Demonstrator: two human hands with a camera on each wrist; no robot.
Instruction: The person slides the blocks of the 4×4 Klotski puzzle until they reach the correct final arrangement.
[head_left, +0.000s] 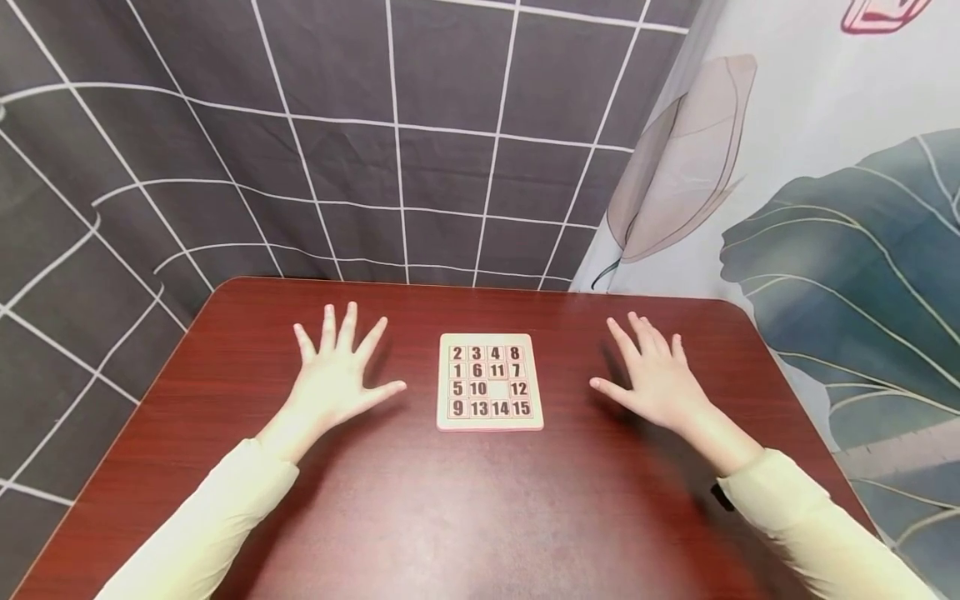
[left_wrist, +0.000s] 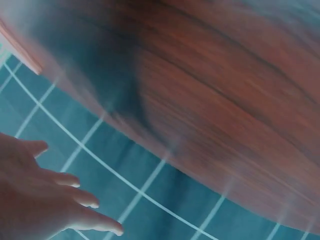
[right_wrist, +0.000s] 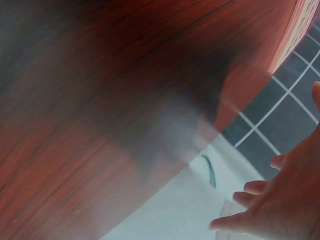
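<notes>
Two spread hands above the counter, a number puzzle between them.
The left hand (head_left: 330, 379) and the right hand (head_left: 660, 383) are both empty, fingers straight and fanned, thumbs pointing inward, held over the red-brown counter (head_left: 487, 508) with their shadows falling on its wood grain. The sliding number puzzle (head_left: 490, 423) lies flat between them, apart from both and somewhat nearer the left thumb. Its pale frame holds fifteen numbered tiles in four rows: 2, 3, 4, 8; 1, 6, 11, 7; 5, 10, a gap, 12; then 9, 13, 14, 15. A dark gridded curtain (head_left: 442, 167) hangs behind the counter.
</notes>
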